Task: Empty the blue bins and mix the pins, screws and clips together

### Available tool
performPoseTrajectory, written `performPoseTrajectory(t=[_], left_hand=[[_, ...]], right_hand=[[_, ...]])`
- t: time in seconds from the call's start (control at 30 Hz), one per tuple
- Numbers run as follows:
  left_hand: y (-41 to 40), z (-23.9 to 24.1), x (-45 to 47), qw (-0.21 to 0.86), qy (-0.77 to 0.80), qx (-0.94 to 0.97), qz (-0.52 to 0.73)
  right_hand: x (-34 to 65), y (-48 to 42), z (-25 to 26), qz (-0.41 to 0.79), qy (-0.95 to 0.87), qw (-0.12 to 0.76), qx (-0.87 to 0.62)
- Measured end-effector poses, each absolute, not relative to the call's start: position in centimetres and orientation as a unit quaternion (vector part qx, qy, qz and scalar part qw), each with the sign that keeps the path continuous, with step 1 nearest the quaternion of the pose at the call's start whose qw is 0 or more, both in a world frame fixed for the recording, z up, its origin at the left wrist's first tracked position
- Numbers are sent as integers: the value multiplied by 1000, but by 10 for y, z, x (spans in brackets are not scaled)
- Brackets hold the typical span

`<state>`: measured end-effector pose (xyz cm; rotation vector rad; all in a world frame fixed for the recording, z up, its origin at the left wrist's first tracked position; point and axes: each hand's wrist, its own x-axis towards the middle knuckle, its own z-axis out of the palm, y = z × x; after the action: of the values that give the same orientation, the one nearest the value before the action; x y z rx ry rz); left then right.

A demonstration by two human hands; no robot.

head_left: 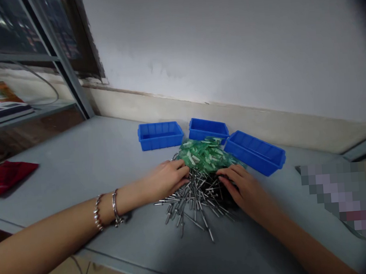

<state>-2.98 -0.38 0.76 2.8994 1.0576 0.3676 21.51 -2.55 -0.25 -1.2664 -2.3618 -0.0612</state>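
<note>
A heap of thin silver metal pins, which look like blind rivets (191, 195), lies on the grey table in front of me. Behind and against it is a pile of small green plastic pieces (199, 154), some with pale parts. My left hand (170, 177) rests at the left side of the heap, fingers curled in where the green pieces meet the rivets. On the opposite side, my right hand (238, 183) has thumb and fingertips drawn together at some dark pieces (218, 186) among the rivets. What either hand pinches is too small or hidden to make out.
Three blue bins stand behind the piles: a left bin (161, 136), a middle bin (209, 129) and an angled right bin (256, 152). A red packet (8, 176) lies at the far left. A metal shelf (55, 58) rises at the left, and a wall (227, 46) bounds the back.
</note>
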Motion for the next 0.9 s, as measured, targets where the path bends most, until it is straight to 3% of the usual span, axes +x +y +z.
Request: performPoseTrajectory(t=[0.27,0.53,0.9], left_hand=[[-5,10,-29,18,340,932,124],[-4,7,-30,14,334,933,133],[-4,10,-27,-93,338,929,118]], right_hand=[[214,-27,-2,-41,-836,266,-479],[217,-25,-4,-57,-827,249,-501],[214,-27,-4,-42,-835,242,-493]])
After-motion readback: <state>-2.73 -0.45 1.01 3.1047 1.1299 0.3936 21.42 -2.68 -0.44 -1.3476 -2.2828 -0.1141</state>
